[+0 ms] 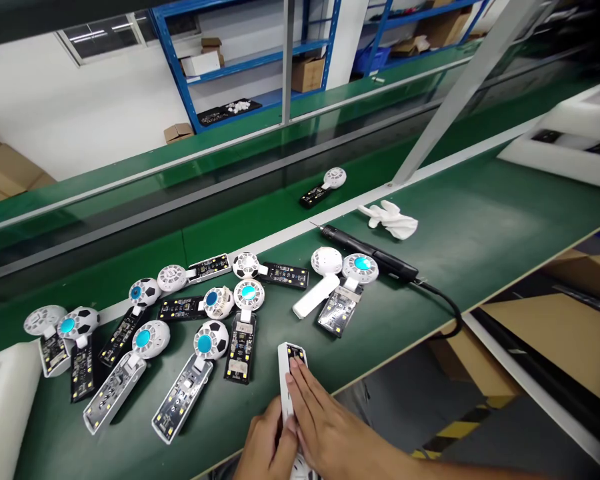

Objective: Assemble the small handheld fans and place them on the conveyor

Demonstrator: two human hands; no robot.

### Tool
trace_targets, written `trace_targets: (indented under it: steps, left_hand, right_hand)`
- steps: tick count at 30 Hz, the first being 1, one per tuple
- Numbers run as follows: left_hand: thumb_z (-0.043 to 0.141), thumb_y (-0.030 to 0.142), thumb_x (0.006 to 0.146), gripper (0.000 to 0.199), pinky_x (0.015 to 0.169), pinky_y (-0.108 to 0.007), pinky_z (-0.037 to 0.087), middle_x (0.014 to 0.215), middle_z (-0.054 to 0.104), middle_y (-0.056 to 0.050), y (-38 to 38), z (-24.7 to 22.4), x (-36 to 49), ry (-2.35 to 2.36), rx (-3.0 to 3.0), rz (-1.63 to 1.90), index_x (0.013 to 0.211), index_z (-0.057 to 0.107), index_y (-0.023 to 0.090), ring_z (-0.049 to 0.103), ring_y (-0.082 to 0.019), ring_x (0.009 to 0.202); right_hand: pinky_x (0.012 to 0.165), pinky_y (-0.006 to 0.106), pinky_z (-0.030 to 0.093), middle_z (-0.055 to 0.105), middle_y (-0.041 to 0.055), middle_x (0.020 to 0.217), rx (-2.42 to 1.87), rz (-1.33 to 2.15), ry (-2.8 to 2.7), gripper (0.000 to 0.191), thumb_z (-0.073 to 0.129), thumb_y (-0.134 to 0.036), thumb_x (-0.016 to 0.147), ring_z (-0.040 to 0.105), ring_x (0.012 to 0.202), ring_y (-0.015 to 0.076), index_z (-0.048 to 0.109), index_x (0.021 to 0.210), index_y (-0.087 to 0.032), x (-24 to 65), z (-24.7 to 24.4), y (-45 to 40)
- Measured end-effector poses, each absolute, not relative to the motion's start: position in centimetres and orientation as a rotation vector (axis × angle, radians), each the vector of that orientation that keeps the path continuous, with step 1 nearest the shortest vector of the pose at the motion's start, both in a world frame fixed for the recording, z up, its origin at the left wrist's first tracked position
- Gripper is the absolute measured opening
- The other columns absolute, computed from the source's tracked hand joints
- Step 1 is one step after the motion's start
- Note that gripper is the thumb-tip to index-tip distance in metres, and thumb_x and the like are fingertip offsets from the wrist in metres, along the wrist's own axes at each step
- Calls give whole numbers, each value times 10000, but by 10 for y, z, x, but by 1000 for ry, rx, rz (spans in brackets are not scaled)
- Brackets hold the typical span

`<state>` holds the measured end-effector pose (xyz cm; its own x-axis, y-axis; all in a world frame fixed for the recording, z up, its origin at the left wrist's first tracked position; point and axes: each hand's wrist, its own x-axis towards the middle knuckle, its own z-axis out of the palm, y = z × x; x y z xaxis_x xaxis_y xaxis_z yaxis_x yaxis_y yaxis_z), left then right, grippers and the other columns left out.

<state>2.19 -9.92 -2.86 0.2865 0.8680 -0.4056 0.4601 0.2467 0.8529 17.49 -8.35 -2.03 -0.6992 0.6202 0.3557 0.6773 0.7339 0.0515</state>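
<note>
I see the green bench (460,213) running away rightward, its near edge slanting close by the hands. Left, spread-out units (183,400) stand apart from the work, leaving room between. My right hand (325,427) presses extended fingers along the board; whether its thumb grips, I cannot tell. My left hand (267,443), close around the ball end, holds the white unit (283,377), long axis pointing away from me. Its circuit board (295,351) shows past the right fingertips.
</note>
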Motion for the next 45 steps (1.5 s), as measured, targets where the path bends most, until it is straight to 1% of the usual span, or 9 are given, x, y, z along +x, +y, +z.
trace_targets:
  steps: [7, 15, 19, 22, 31, 34, 38, 42, 45]
  left_hand:
    - [356, 435, 867, 442, 826, -302, 433, 1011, 663, -87, -98, -25, 23, 1362, 1327, 469, 1141, 567, 160, 579, -226, 909]
    - [371, 554, 830, 550, 922, -345, 388, 1003, 654, -111, -98, -16, 23, 1371, 1194, 441, 1143, 565, 147, 552, -252, 978]
    - [324, 673, 775, 750, 1018, -407, 302, 1147, 587, -166, -101, -19, 22, 1513, 1068, 422, 1189, 526, 81, 461, -298, 1141]
    - [327, 681, 771, 771, 1060, -406, 248, 1211, 549, -163, -101, -16, 20, 1484, 1064, 392, 1221, 500, 79, 418, -292, 1197]
    - [281, 634, 819, 742, 1097, -384, 192, 1347, 444, -148, -106, -23, 11, 1424, 1012, 346, 1271, 453, 72, 289, -260, 1313]
    - [258, 670, 802, 803, 1105, -399, 170, 1401, 366, -135, -106, -27, 10, 1351, 1028, 411, 1330, 366, 75, 249, -254, 1329]
    - [303, 678, 787, 795, 1115, -410, 107, 1411, 351, -130, -104, -26, 19, 1350, 1032, 523, 1324, 380, 96, 200, -252, 1345]
    - [410, 690, 735, 899, 1114, -397, 100, 1435, 275, -171, -103, -28, 24, 1273, 1075, 562, 1344, 314, 35, 148, -260, 1354]
    - [429, 666, 748, 865, 1115, -403, 86, 1438, 276, -158, -105, -33, 22, 1269, 1020, 592, 1349, 313, 55, 139, -259, 1354]
  right_hand:
    - [773, 413, 546, 600, 289, 1094, -1113, -203, -2616, 438, 519, -82, 709, 575, 1024, 368, 482, 1119, 68, 170, -30, -86]
    - [879, 437, 468, 530, 275, 1210, -1012, -48, -2750, 525, 534, -107, 750, 501, 1124, 352, 418, 1236, 54, 182, -26, -80]
    - [914, 399, 455, 537, 234, 1226, -1065, 37, -2725, 453, 494, -128, 802, 502, 1140, 309, 463, 1230, 18, 182, -24, -79]
    - [899, 414, 475, 531, 236, 1230, -1096, 88, -2711, 445, 481, -152, 815, 506, 1137, 321, 480, 1229, 9, 181, -15, -77]
    - [1021, 433, 357, 272, 257, 1386, -1235, 864, -2776, 717, 523, -374, 791, 277, 1283, 340, 310, 1341, 34, 184, 33, -57]
    - [1013, 458, 359, 285, 235, 1391, -1288, 801, -2771, 690, 553, -339, 797, 280, 1282, 343, 319, 1346, 5, 183, 28, -59]
    - [961, 431, 431, 364, 228, 1362, -1186, 680, -2776, 581, 567, -333, 811, 372, 1240, 334, 427, 1302, -55, 185, 23, -57]
    - [952, 392, 447, 480, 259, 1264, -940, 502, -2844, 494, 463, -337, 876, 410, 1215, 327, 496, 1231, 5, 188, 19, -54]
    - [945, 409, 451, 504, 266, 1237, -868, 358, -2891, 486, 430, -334, 896, 428, 1195, 344, 493, 1227, 16, 190, 11, -56]
